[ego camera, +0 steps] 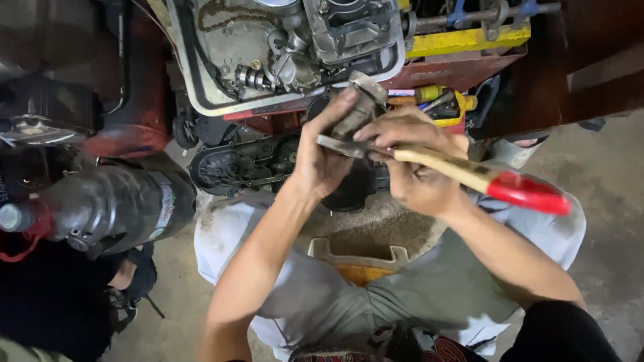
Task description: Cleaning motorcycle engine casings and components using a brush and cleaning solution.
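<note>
Hands meet at centre frame. Left hand (322, 157) grips a grey metal part (359, 107), fingers wrapped over it. Right hand (409, 164) closed around a wood-handled tool with red end (493, 181), its flat blade against the part. Tray of engine pieces (201, 100) just beyond; dark bottle (114, 208) far left.

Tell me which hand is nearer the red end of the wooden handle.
Right. The right hand grips the wooden handle just short of its red end; the left hand holds the metal part, farther away.
</note>
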